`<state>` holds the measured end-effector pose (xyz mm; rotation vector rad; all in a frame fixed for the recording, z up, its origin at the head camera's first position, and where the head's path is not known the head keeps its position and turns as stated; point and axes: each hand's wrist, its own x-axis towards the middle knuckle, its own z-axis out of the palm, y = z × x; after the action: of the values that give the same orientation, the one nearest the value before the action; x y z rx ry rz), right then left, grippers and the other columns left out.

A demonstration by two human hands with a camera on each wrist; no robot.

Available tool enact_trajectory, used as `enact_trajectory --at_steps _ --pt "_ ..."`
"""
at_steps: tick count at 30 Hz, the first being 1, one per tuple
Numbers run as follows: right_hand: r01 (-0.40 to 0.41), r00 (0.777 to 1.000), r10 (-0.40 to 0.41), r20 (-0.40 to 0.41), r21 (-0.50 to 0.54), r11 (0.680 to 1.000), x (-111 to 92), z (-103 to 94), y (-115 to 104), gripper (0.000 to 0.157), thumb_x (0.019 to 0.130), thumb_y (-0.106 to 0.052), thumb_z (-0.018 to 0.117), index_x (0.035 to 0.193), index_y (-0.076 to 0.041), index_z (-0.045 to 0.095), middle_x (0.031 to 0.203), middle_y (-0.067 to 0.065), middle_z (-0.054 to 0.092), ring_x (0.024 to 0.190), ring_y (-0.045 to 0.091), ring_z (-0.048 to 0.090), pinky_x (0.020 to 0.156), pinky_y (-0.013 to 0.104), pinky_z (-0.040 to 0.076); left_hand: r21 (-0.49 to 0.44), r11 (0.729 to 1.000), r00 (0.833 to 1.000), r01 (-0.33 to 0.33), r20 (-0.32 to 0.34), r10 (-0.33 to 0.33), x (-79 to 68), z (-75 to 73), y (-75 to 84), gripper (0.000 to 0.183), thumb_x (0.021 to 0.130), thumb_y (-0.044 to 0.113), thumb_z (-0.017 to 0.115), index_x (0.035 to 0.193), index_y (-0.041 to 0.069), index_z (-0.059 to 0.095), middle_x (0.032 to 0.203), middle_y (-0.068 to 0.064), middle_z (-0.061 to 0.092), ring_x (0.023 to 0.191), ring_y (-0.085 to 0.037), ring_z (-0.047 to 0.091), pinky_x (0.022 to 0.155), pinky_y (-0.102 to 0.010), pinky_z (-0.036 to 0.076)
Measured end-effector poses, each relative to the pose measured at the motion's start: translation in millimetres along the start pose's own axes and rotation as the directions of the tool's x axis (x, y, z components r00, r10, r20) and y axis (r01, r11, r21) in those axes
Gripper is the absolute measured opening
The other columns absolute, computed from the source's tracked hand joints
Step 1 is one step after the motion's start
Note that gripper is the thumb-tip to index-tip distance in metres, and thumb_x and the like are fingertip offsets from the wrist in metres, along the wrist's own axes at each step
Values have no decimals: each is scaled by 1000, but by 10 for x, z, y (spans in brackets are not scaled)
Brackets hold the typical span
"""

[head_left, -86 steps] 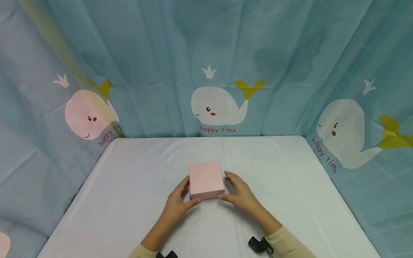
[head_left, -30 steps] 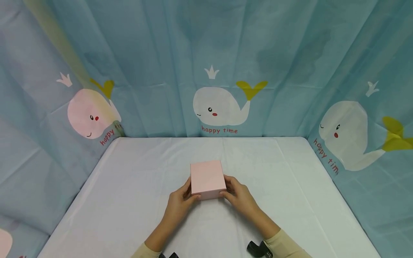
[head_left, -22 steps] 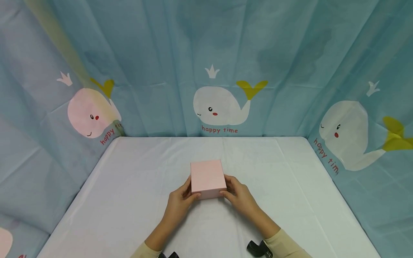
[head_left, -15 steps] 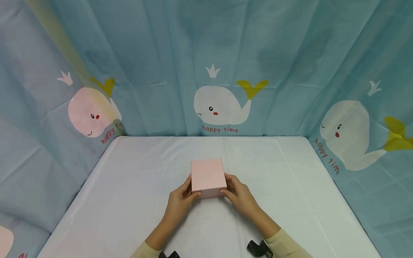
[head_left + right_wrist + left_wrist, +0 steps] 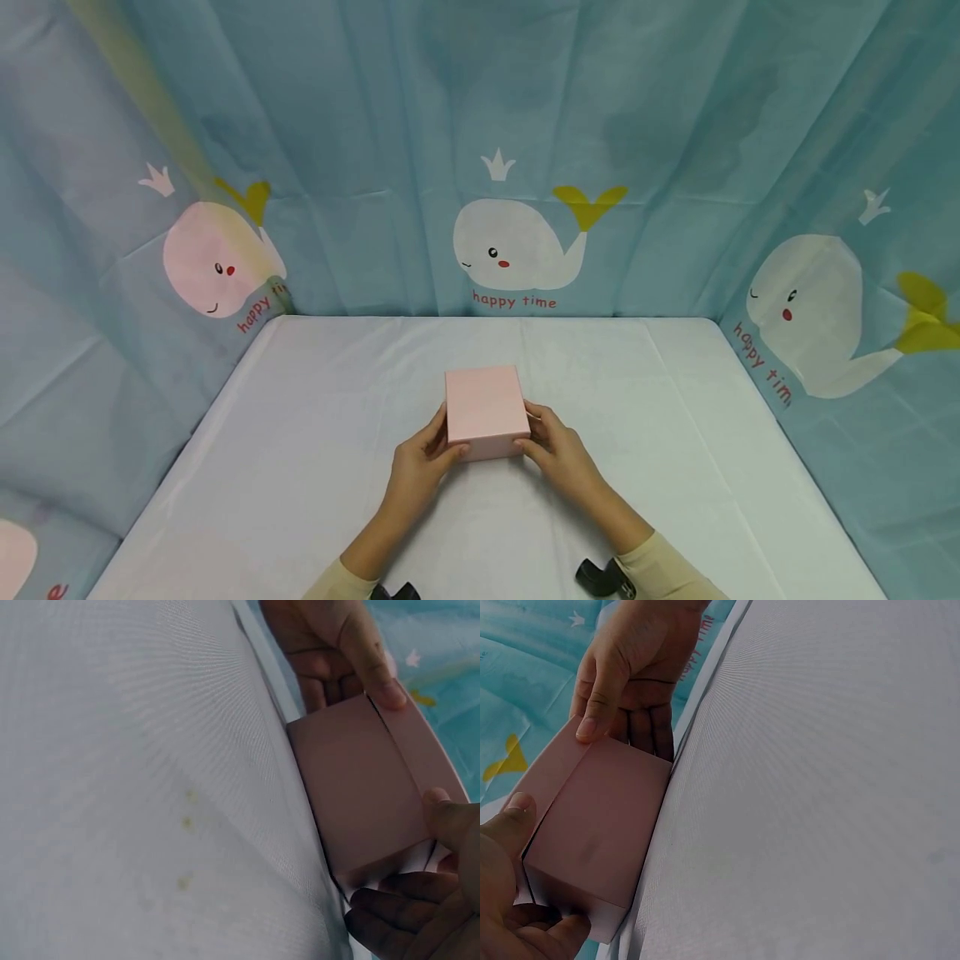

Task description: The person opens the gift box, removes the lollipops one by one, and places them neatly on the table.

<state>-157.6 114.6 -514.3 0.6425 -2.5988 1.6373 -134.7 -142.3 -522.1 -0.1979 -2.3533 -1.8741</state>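
Observation:
A pink square box with a lid (image 5: 487,404) stands mid-table, its lid facing up in the head view. My left hand (image 5: 416,467) holds its left side, and my right hand (image 5: 566,462) holds the right side. Both thumbs press the front of the lid near the corners. In the left wrist view, a dark seam parts the lid (image 5: 551,772) from the box base (image 5: 604,817); the left fingers curl beside the base. A similar seam runs under the lid (image 5: 416,742) in the right wrist view, above the base (image 5: 352,787). The box's inside is hidden.
A white cloth (image 5: 300,433) covers the table. Blue curtains (image 5: 337,167) with printed whales hang behind and along both sides. Black wrist mounts (image 5: 600,577) sit by the beige sleeves (image 5: 667,571).
Earlier both hands stood loosely beside the box; since then the fingers have closed in on its sides. The lid has risen slightly, and more of the box's front face shows.

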Motion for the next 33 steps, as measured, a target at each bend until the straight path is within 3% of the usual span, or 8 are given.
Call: enact_trajectory --at_steps 8,17,20,24,28,33 --pt "48 999 -48 -24 15 999 14 -48 -35 64 95 -19 74 153 -18 45 154 2 51 132 24 60 104 35 56 65 992 994 -106 23 105 5 -23 23 83 86 21 82 156 8 40 160 -11 40 143 -20 44 109 -23 46" --pt "172 979 -180 -91 -97 980 14 -86 -61 72 90 -23 80 154 -18 47 160 2 45 144 23 47 109 55 50 41 988 989 -146 43 144 -23 -56 71 86 87 23 81 158 10 35 165 -5 31 150 -19 34 114 -24 39" --pt "201 970 -211 -119 -95 975 19 -92 -62 73 88 -23 82 153 -18 48 159 1 46 147 22 44 116 50 45 42 986 986 -164 37 162 -29 -70 100 86 87 24 81 159 12 35 165 0 31 151 -18 32 116 -22 36" --pt "246 955 -258 -147 -93 965 25 -102 -71 72 87 -22 84 151 -18 51 158 -1 48 146 23 44 122 33 39 49 974 976 -219 28 218 -36 -92 129 85 87 22 82 159 14 36 165 2 32 152 -19 32 118 -19 33" --pt "288 938 -297 -178 -78 955 29 -129 -118 71 84 -16 86 148 -17 54 155 1 51 144 25 47 120 23 37 47 955 956 -294 31 292 -44 -111 142 86 87 14 82 159 12 37 165 -4 33 152 -22 33 119 -18 32" --pt "299 929 -303 -212 -47 953 24 -186 -249 70 80 -3 86 143 -12 56 150 7 56 141 27 50 119 21 37 36 923 924 -382 30 381 -46 -113 188 87 83 -2 82 158 6 38 165 -13 34 152 -25 34 119 -19 34"
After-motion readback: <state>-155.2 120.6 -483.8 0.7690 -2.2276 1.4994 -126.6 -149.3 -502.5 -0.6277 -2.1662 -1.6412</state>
